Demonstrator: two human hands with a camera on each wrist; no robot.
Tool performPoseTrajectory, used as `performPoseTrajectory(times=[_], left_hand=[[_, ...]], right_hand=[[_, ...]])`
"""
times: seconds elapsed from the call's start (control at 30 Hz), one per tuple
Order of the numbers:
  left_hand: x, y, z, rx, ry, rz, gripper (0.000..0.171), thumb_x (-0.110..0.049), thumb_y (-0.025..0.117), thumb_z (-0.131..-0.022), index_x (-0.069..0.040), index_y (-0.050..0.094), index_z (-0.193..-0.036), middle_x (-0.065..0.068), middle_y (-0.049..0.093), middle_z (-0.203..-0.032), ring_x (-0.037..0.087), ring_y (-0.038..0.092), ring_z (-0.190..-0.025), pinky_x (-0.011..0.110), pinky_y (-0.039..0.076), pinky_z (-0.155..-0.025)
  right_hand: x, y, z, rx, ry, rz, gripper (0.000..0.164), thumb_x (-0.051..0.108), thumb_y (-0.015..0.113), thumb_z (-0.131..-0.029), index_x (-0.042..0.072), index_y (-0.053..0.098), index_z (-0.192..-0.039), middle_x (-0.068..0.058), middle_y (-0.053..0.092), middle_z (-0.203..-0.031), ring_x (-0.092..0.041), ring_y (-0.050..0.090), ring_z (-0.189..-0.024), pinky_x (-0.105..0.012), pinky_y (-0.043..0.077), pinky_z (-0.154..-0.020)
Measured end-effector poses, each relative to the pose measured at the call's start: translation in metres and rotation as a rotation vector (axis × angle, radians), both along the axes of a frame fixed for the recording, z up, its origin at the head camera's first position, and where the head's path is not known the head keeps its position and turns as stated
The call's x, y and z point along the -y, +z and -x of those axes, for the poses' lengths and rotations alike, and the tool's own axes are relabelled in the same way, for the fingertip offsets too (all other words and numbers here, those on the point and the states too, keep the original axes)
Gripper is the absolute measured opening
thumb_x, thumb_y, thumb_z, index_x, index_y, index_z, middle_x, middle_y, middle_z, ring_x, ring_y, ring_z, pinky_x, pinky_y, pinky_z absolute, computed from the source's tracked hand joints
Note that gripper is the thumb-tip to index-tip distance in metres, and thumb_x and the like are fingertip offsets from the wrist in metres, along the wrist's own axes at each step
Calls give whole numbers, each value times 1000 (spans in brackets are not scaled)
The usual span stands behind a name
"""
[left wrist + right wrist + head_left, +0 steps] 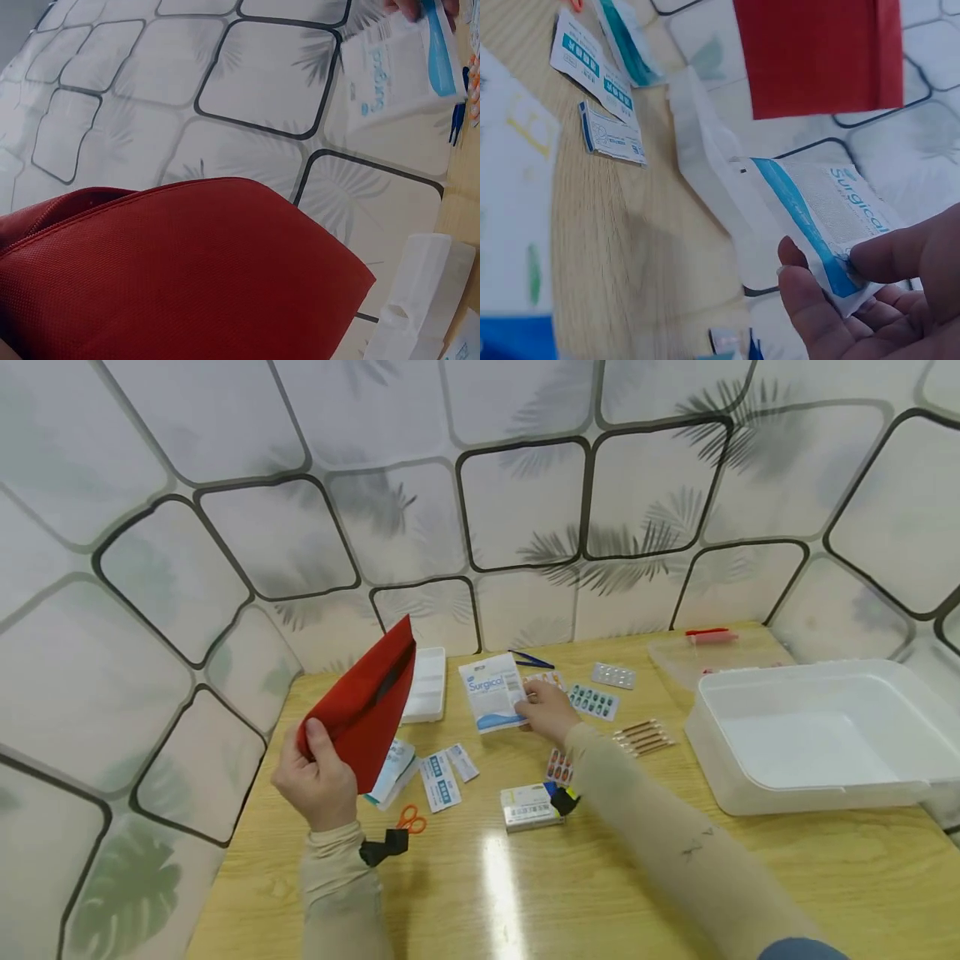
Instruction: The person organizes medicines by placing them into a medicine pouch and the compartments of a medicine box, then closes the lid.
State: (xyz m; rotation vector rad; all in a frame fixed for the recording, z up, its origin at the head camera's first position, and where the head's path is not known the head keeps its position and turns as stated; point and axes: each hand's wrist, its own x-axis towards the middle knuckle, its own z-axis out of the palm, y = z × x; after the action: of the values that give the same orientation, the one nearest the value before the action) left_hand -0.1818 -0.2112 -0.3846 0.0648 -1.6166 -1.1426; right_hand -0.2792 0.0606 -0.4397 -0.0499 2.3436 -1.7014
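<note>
My left hand (318, 777) grips a red zippered pouch (367, 710) by its lower end, raised over the left of the table. Its zip is partly undone in the left wrist view, where the pouch (195, 270) covers most of the lower half. A white and blue packet marked "Surgical" (491, 689) is pinched at its edge between the thumb and fingers of my right hand (551, 710). The right wrist view shows that packet (817, 217) held up off the table, with the pouch (821, 56) beyond it.
Near the right hand lie blister packs (594, 702), cotton swabs (643, 737), blue tweezers (532, 659) and a medicine box (531, 807). Orange-handled scissors (411, 819) and small sachets (440, 781) lie at left. Behind the pouch is a white case (427, 685); a clear bin (817, 785) stands at right.
</note>
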Motion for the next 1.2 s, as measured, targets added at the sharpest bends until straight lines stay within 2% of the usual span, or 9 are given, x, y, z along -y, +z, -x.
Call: performPoseTrajectory(times=[0.07,0.17,0.3,0.4,0.53,0.67,0.8,1.0,1.2], left_hand=[[-4,0,1,3,-18,33,20,-9,59,-93,6,69,-86,15,65,-74,6,55,-68,18,44,-64],[-9,-1,2,-4,-36,79,15,-3,59,-91,7,69,-84,18,65,-73,2,55,-69,16,43,-64],[-16,0,-1,-32,-81,130,10,4,60,-88,9,69,-85,21,65,-73,-1,56,-70,13,42,-64],[-24,2,-6,-62,-183,177,10,5,60,-87,9,69,-85,21,66,-72,1,57,-69,13,43,-64],[-36,8,-15,-100,-369,242,11,2,61,-88,8,70,-88,19,68,-76,8,62,-69,16,48,-66],[-46,13,-21,-136,-483,294,14,-1,60,-91,8,70,-92,18,70,-81,14,65,-70,18,51,-67],[-55,15,-24,-155,-525,328,17,-5,58,-93,8,70,-94,17,70,-80,17,66,-67,20,51,-63],[-66,16,-24,-171,-530,349,23,-12,57,-96,7,70,-94,16,70,-78,19,64,-62,23,50,-56],[-75,14,-25,-184,-529,357,28,-18,56,-97,6,70,-93,15,69,-77,21,63,-59,24,50,-54]], right_hand=[[-16,4,-11,-7,-19,76,26,5,52,-95,-4,53,-120,-24,62,-115,-28,64,-94,-41,55,-80],[-40,7,-25,-48,-27,134,26,6,51,-98,-4,52,-122,-24,63,-113,-27,64,-94,-45,53,-83],[-66,13,-37,-138,-43,180,31,9,55,-98,-5,53,-126,-25,62,-115,-24,65,-95,-42,54,-83],[-83,17,-45,-225,-76,208,36,12,58,-97,-4,54,-129,-23,62,-117,-18,66,-95,-35,55,-80],[-104,22,-59,-379,-104,282,35,7,60,-95,-6,57,-127,-11,66,-111,-12,66,-91,-27,55,-76],[-118,36,-73,-545,-69,341,27,-1,62,-91,-8,63,-117,-1,70,-103,-14,67,-88,-24,55,-75],[-123,50,-87,-689,-13,274,20,-7,62,-89,-6,67,-108,1,71,-99,-12,68,-81,-22,55,-69],[-115,61,-100,-840,39,234,21,-15,63,-84,-5,70,-101,0,72,-93,-7,64,-67,-19,51,-57],[-109,58,-103,-968,102,134,28,-17,69,-77,-1,72,-100,-7,72,-99,-9,68,-83,-19,54,-67]])
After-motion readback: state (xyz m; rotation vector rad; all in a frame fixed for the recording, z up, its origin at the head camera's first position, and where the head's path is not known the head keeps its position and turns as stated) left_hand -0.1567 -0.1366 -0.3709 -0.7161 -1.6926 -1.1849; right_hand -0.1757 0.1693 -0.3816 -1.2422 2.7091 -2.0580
